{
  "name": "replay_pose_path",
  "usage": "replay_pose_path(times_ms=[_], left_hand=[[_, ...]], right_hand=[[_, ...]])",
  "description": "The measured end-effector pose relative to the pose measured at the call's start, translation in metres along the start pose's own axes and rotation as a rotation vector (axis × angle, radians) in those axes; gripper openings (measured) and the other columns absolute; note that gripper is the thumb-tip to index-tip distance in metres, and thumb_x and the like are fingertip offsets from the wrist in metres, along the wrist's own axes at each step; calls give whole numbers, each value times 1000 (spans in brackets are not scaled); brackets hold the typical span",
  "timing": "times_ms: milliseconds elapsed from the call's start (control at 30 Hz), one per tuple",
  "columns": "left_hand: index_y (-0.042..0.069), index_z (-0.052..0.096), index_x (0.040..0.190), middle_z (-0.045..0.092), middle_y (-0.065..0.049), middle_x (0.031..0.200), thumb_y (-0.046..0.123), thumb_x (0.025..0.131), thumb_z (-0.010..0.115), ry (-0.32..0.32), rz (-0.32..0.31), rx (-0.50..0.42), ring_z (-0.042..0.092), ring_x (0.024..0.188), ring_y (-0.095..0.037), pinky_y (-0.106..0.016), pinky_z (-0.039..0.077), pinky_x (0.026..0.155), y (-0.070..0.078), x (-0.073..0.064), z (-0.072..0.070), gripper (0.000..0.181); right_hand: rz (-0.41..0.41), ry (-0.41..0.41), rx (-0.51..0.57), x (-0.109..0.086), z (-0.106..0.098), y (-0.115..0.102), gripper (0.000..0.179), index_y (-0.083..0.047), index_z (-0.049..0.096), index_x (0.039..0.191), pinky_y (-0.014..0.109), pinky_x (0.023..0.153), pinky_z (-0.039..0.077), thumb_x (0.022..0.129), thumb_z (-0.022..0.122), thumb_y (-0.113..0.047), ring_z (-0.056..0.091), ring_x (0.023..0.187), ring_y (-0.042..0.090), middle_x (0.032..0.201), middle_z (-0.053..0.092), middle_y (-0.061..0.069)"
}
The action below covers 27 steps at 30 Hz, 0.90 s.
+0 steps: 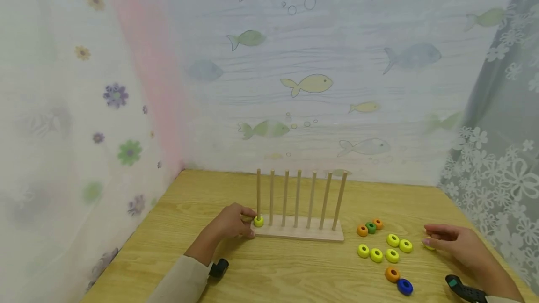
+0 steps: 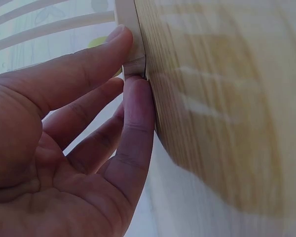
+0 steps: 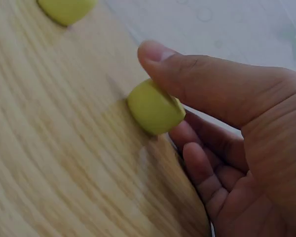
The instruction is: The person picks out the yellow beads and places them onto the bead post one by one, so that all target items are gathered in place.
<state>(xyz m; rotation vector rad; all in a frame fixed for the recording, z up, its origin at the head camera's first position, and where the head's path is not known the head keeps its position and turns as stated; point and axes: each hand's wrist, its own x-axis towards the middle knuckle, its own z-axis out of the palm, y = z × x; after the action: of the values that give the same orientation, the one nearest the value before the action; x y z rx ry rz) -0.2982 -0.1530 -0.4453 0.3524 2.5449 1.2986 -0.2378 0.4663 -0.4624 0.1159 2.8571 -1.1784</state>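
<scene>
A wooden peg stand with a row of several upright rods stands on the table. One yellow ring sits at the foot of its leftmost rod. My left hand holds the left end of the base, thumb on top and fingers at the end face, as the left wrist view shows. Over at the right, my right hand has its thumb and fingers around another yellow ring, low at the tabletop. The far side of that ring is hidden behind the thumb and fingers.
Between the stand and my right hand lie loose rings: several yellow ones, orange ones, a green one and a blue one. A fish-patterned curtain borders the table's far edge.
</scene>
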Motion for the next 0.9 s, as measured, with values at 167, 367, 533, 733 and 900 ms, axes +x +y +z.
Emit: replay_pose_path(times_ms=[167, 367, 533, 733, 900], left_hand=[[4, 69, 135, 61, -22, 143, 3, 80, 88, -4, 17, 15, 70, 116, -34, -41, 62, 77, 1, 0, 1, 58], [3, 68, 135, 61, -23, 143, 2, 80, 88, -6, 25, 18, 69, 117, -36, -41, 62, 78, 1, -1, 1, 58], [4, 69, 134, 59, -22, 145, 2, 79, 88, -3, 13, 15, 68, 119, -37, -42, 62, 80, -1, -1, 1, 58], [5, 69, 135, 59, -21, 146, 4, 79, 89, 4, -5, 12, 67, 122, -37, -42, 62, 80, -1, -1, 0, 59], [5, 69, 135, 58, -21, 147, 3, 79, 89, 0, -1, 6, 66, 123, -39, -43, 62, 80, 1, -3, 0, 59]], right_hand=[[-16, -22, -3, -3, 0, 0, 74, 10, 54, 144, 18, 77, 55, 96, 75, -42, 58, 89, -18, 136, 65, 26], [-20, -60, 37, -6, -2, 0, 71, 10, 52, 146, 17, 81, 56, 97, 75, -37, 57, 92, -21, 138, 64, 25], [-50, -90, 59, -6, -2, 3, 71, 11, 51, 146, 15, 83, 55, 95, 78, -31, 58, 95, -20, 139, 63, 25], [-63, -126, 64, -5, -5, 7, 69, 10, 52, 146, 17, 85, 55, 96, 76, -30, 58, 97, -20, 141, 62, 26], [-53, -122, 53, -6, -7, 7, 64, 10, 56, 142, 19, 83, 56, 96, 77, -29, 58, 95, -19, 138, 64, 24]])
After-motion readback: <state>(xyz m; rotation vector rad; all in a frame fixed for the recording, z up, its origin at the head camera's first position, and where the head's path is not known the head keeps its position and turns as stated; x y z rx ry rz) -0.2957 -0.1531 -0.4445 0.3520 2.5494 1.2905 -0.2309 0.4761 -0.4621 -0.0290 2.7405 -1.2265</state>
